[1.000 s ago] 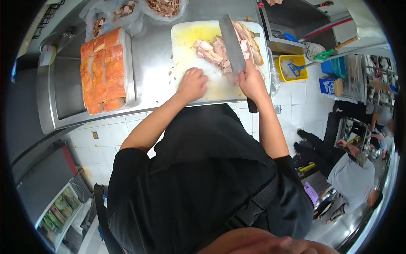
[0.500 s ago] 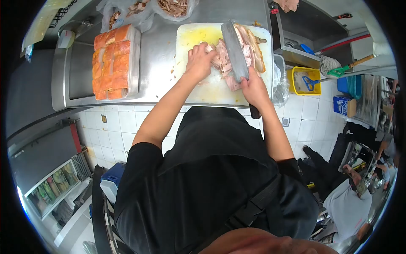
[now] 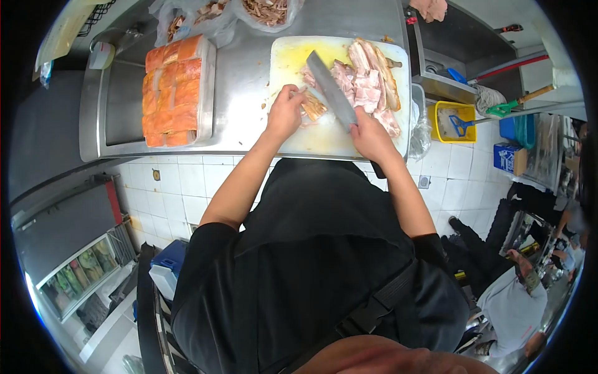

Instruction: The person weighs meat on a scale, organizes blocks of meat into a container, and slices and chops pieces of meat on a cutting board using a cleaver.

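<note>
My right hand is wrapped round the handle of a cleaver, whose broad blade slants up to the left over the white cutting board. At the board's left side, the closed fingers of my left hand grip the end of a browned piece of meat, close to the blade. Right of the blade lie pale chunks of cooked meat, with a brown-skinned strip along their right side. Part of a chunk is hidden behind the blade.
A tray of orange-brown, crisp-topped slabs stands on the steel counter to the left. Plastic bags of shredded meat sit at the back. A yellow bucket is on the floor at right, near a person in grey.
My left hand has shifted down and left, off the pale meat, and now has the browned piece. The cleaver has swung leftward, leaving the chunks right of its blade. The view has shifted slightly.
</note>
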{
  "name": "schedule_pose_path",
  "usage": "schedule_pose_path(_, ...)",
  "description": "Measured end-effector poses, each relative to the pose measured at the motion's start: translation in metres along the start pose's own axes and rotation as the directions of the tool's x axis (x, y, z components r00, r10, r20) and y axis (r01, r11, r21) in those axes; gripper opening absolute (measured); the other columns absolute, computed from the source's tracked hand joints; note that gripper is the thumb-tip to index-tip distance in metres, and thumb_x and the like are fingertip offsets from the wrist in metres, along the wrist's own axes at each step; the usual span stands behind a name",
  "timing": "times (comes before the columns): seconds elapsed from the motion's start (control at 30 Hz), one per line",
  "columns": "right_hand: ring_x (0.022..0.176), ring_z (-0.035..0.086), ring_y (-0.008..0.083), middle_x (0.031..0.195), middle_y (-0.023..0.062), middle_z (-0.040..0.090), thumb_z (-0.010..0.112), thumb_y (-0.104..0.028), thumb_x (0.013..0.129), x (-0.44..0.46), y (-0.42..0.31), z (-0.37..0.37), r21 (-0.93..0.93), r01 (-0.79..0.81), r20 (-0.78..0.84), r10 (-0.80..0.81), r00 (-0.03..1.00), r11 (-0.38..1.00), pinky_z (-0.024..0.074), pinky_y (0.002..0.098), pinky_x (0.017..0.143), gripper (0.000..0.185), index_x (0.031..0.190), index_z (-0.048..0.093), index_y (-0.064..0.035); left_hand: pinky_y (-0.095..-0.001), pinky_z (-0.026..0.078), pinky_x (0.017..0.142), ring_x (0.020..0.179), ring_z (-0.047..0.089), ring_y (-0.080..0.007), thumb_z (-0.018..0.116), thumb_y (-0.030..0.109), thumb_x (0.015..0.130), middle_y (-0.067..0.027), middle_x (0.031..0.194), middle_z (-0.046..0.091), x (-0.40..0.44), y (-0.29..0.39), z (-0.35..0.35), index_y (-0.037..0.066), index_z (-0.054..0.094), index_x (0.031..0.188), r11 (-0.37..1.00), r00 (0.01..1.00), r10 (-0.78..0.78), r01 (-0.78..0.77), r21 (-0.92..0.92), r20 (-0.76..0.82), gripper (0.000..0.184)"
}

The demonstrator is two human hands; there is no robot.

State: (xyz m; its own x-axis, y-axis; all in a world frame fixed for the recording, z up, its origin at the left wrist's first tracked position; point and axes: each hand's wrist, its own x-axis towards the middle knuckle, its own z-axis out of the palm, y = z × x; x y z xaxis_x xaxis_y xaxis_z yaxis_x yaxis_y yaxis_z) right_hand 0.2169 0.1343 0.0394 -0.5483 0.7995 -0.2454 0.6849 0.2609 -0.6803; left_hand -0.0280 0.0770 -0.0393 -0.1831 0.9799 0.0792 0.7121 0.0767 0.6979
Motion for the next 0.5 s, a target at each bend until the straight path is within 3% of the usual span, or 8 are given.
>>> schedule_pose_path(0.1, 0.082, 0.064, 0.0508, 0.082, 0.0331, 0.065, 0.055, -0.01, 0.09, 0.009, -0.006, 0.009, -0.09, 0.066, 0.066, -0.06, 0.996, 0.994, 0.0487, 0.0584, 0.075, 0.026, 0.111, 0.048, 0.0021, -0.0438, 0.051, 0.089, 0.1, 0.061, -0.0339, 0.062, -0.004, 0.081, -0.0147, 0.114, 0.059, 0.002, -0.002, -0.003, 0.007, 0.07, 0.098, 0.993, 0.995, 0.064, -0.056, 0.101, -0.074, 0.022)
schedule_pose_path(0.17, 0.08, 0.065, 0.0506, 0.08, 0.0328, 0.065, 0.053, -0.009, 0.089, 0.013, -0.011, 0.012, -0.178, -0.026, 0.082, 0.041, 0.996, 0.984, 0.0493, 0.0592, 0.075, 0.024, 0.11, 0.049, 0.0016, -0.0419, 0.052, 0.084, 0.099, 0.063, -0.0359, 0.063, 0.0, 0.084, -0.0154, 0.11, 0.061, 0.005, 0.003, -0.007, 0.004, 0.068, 0.1, 0.979, 0.993, 0.07, -0.049, 0.2, -0.099, 0.018)
schedule_pose_path(0.27, 0.077, 0.065, 0.0506, 0.078, 0.0323, 0.065, 0.052, -0.009, 0.089, 0.016, -0.01, 0.017, -0.22, -0.032, 0.032, 0.04, 0.999, 0.975, 0.0492, 0.0601, 0.073, 0.023, 0.11, 0.049, 0.0015, -0.0429, 0.052, 0.082, 0.096, 0.064, -0.0352, 0.065, 0.005, 0.085, -0.0163, 0.102, 0.065, 0.013, -0.003, -0.011, 0.004, 0.068, 0.102, 0.978, 0.996, -0.012, 0.029, 0.209, -0.083, 0.018)
schedule_pose_path(0.4, 0.076, 0.065, 0.0508, 0.077, 0.0323, 0.065, 0.051, -0.008, 0.09, 0.014, -0.013, 0.022, -0.241, -0.044, -0.007, 0.044, 0.999, 0.969, 0.0487, 0.0608, 0.073, 0.023, 0.11, 0.048, 0.0016, -0.0423, 0.053, 0.081, 0.09, 0.066, -0.0348, 0.065, 0.004, 0.085, -0.0162, 0.094, 0.069, 0.025, -0.014, -0.012, 0.004, 0.068, 0.1, 0.986, 0.988, -0.138, 0.144, 0.085, -0.073, 0.016)
schedule_pose_path(0.5, 0.076, 0.065, 0.0514, 0.077, 0.0328, 0.065, 0.051, -0.009, 0.09, 0.014, -0.017, 0.023, -0.229, -0.051, -0.008, 0.051, 0.999, 0.972, 0.048, 0.0615, 0.072, 0.022, 0.11, 0.048, 0.0016, -0.0378, 0.054, 0.077, 0.082, 0.069, -0.0292, 0.064, 0.002, 0.085, -0.0146, 0.089, 0.07, 0.032, -0.013, -0.019, 0.003, 0.068, 0.098, 0.981, 0.98, -0.193, 0.192, -0.023, -0.052, 0.013)
